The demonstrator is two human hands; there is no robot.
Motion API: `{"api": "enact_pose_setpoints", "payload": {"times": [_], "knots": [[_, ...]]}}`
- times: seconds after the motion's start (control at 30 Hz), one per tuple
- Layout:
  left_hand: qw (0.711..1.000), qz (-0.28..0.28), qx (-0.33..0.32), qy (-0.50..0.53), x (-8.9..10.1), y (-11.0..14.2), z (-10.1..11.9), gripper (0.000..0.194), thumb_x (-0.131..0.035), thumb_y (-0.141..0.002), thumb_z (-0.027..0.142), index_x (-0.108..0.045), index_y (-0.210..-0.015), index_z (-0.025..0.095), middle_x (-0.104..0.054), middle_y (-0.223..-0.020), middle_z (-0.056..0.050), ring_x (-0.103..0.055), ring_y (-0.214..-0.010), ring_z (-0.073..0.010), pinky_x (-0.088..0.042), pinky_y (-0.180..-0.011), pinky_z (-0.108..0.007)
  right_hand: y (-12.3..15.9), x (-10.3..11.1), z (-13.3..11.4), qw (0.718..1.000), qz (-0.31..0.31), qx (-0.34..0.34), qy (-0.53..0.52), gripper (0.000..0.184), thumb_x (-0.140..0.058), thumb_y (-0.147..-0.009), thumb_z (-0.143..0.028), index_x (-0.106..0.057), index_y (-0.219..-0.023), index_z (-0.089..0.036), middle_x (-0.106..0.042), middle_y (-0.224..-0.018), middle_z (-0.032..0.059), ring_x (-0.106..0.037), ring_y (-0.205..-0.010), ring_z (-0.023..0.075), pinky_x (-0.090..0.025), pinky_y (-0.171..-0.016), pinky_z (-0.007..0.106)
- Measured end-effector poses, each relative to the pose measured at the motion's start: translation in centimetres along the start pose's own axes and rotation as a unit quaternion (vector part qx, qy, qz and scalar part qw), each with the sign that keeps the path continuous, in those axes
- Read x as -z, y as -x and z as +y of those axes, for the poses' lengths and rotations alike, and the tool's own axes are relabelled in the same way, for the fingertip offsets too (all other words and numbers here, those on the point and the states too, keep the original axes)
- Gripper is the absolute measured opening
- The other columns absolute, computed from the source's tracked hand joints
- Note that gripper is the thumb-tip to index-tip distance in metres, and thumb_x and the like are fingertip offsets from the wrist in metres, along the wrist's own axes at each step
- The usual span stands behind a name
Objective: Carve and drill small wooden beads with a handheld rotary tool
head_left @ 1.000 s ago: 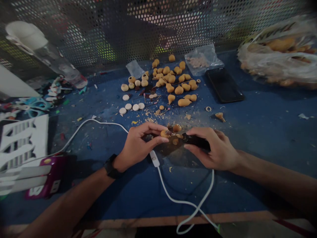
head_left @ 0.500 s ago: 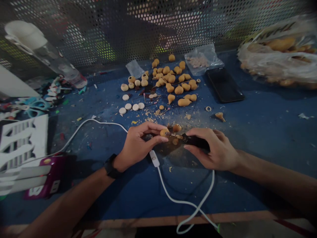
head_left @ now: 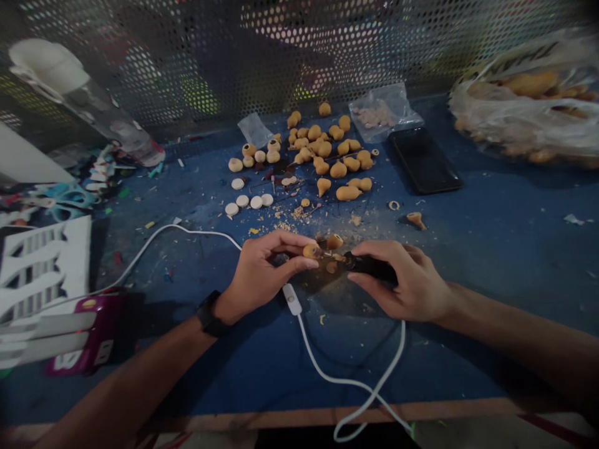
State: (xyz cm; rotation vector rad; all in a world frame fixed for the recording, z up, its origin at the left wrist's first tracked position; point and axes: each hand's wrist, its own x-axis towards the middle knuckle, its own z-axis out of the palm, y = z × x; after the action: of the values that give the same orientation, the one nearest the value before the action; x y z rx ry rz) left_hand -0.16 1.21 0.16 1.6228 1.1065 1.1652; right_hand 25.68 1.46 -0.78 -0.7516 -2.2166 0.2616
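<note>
- While the left hand (head_left: 269,267) pinches a small gourd (head_left: 311,251) between thumb and fingers, the right hand (head_left: 407,282) grips a black rotary tool (head_left: 374,269), fingers wrapped round the body.
- Tool tip at gourd's end facing the right hand; exact contact too small to tell.
- Close by, crowding the tip: cut gourd piece (head_left: 334,241) just beyond, round shell bit (head_left: 331,267) on the near side.
- Black wristband (head_left: 211,315) on left wrist.
- White inline switch (head_left: 292,299) near left thumb; white cable (head_left: 322,372) loops between the forearms, over the table edge.
- Shavings (head_left: 283,226) beyond the hands, then white discs (head_left: 256,202), cut-open gourds (head_left: 249,150), whole gourd pile (head_left: 322,148).
- Funnel-shaped gourd neck (head_left: 414,218) beyond right hand; smartphone (head_left: 425,161) farther, next to clear bag of small bits (head_left: 374,115).
- Big plastic bag of gourds (head_left: 524,118) far right.
- Left side cluttered: blue scissors (head_left: 70,201), clear bottle (head_left: 133,140), white cut-out sheet (head_left: 47,265), purple box (head_left: 88,337) partly covered.
- Perforated metal panel (head_left: 215,62) closes off the back of the blue tabletop (head_left: 234,368).
</note>
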Motion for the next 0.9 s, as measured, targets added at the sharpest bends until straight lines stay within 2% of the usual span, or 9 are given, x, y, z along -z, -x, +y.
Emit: {"api": "enact_pose_setpoints", "payload": {"times": [0.2, 0.33, 0.53, 0.9], "knots": [[1.000, 0.006, 0.010, 0.008, -0.06, 0.01, 0.09, 0.021, -0.092, -0.078, 0.028, -0.081, -0.093, 0.018, -0.085, -0.084, -0.005, -0.083, -0.075, -0.0185, -0.064, -0.064, -0.020, 0.16, -0.02, -0.01, 1.000, -0.002, 0.011, -0.002, 0.024, -0.061, -0.105, -0.029, -0.057, -0.126, -0.020, -0.082, -0.102, 0.0070, -0.081, -0.078, 0.0205, -0.064, -0.066, 0.027], [1.000, 0.013, 0.009, 0.008, -0.13, -0.01, 0.11, 0.022, -0.093, -0.076, 0.027, -0.081, -0.092, 0.018, -0.085, -0.082, -0.004, -0.081, -0.070, -0.0169, -0.063, -0.061, -0.018, 0.16, 0.02, -0.01, 1.000, 0.001, -0.004, 0.000, 0.025, -0.062, -0.104, -0.026, -0.057, -0.128, -0.021, -0.082, -0.107, 0.0077, -0.081, -0.081, 0.0208, -0.065, -0.068, 0.027], [0.999, 0.007, 0.010, 0.040, -0.02, 0.01, 0.01, 0.019, -0.091, -0.079, 0.024, -0.081, -0.094, 0.019, -0.085, -0.085, -0.004, -0.083, -0.073, -0.0160, -0.065, -0.065, -0.017, 0.11, -0.03, 0.04, 1.000, -0.014, 0.017, 0.000, 0.022, -0.060, -0.106, -0.029, -0.058, -0.126, -0.021, -0.082, -0.097, 0.0054, -0.080, -0.073, 0.0202, -0.062, -0.062, 0.028], [1.000, 0.012, -0.012, 0.019, -0.08, -0.11, 0.06, 0.021, -0.094, -0.077, 0.025, -0.080, -0.092, 0.019, -0.085, -0.084, -0.002, -0.083, -0.075, -0.0150, -0.065, -0.067, -0.015, 0.20, -0.03, -0.01, 1.000, -0.001, -0.007, 0.002, 0.025, -0.061, -0.105, -0.027, -0.056, -0.129, -0.023, -0.082, -0.107, 0.0073, -0.082, -0.081, 0.0206, -0.065, -0.067, 0.026]]}}
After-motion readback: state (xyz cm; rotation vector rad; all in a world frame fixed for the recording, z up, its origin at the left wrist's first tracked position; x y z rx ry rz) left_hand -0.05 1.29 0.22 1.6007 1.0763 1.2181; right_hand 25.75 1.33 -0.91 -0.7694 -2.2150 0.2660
